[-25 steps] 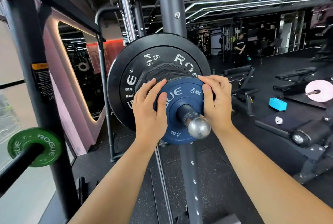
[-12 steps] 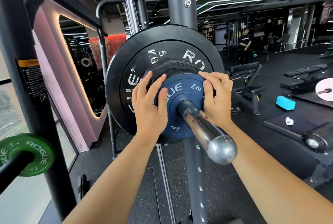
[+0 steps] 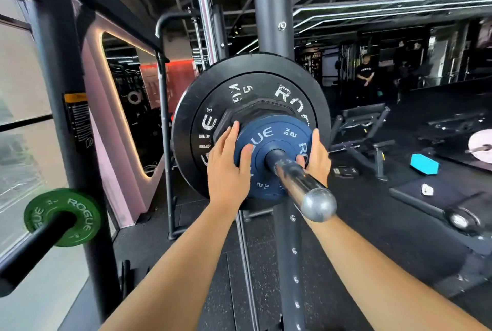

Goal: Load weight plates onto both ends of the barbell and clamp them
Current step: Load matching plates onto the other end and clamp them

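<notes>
A black 5 kg plate (image 3: 247,96) sits on the barbell's steel sleeve (image 3: 298,180), which points toward me and ends in a rounded tip (image 3: 318,204). A smaller blue 2 kg plate (image 3: 274,139) is on the sleeve in front of it, close against the black plate's hub. My left hand (image 3: 226,168) grips the blue plate's left rim, thumb on its face. On the right rim, my right hand (image 3: 316,157) holds it the same way, partly hidden behind the sleeve. I see no clamp.
A grey rack upright (image 3: 271,11) stands behind the plates, and a dark post (image 3: 61,91) stands at left. A green plate (image 3: 62,217) hangs on a black peg at lower left. Benches (image 3: 362,128), a teal block (image 3: 424,164) and a pink plate (image 3: 482,145) lie right. A person (image 3: 366,75) stands far back.
Both hands have slid the blue plate farther along the sleeve toward the black plate. More bare sleeve now shows in front of it.
</notes>
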